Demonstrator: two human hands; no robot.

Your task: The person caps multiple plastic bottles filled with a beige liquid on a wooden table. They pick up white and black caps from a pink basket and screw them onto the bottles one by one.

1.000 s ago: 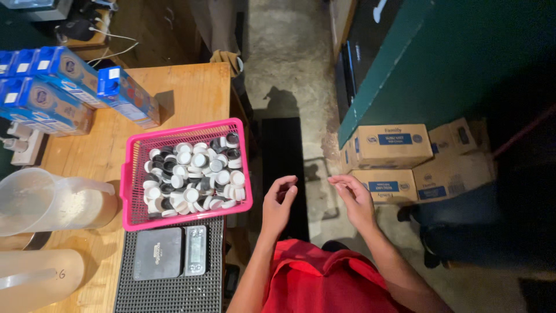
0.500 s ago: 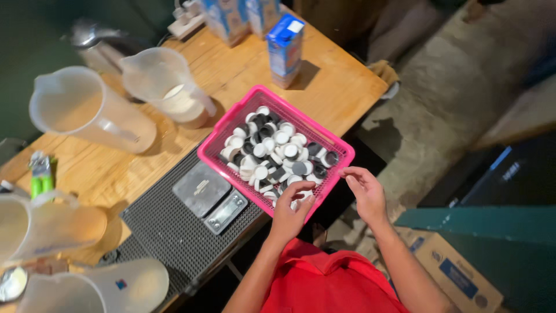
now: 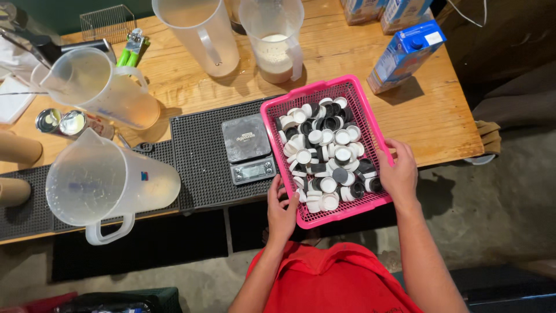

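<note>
A wooden table (image 3: 174, 81) filled most of the view, stretching away from both hands. On it, left of the left hand's fingers, lay a long black ribbed mat (image 3: 197, 162). Far to the left of those fingers, a large clear plastic jug (image 3: 98, 179) lay tipped on the mat, and a second clear jug (image 3: 92, 87) stood beyond it. Two more jugs stood well above the fingers at the table's far side, one empty (image 3: 197, 35) and one holding a little pale liquid (image 3: 275, 40).

The pink mesh basket (image 3: 353, 93) sat between the two hands at the table's near edge, its near end jutting past that edge. It was heaped with small black and white bottle caps (image 3: 324, 156). The left hand (image 3: 282, 211) gripped the basket's near left corner, fingers curled over the rim and thumb outside. The right hand (image 3: 398, 174) clasped the right rim near the front corner, fingers bent over the edge toward the caps.

A blue carton (image 3: 402, 55) stood well beyond the right fingers. A small grey digital scale (image 3: 249, 148) rested on the mat just beside the left fingers, touching the basket's left wall or nearly so; which, I could not tell. Two shiny tin lids (image 3: 61, 122) lay far left.
</note>
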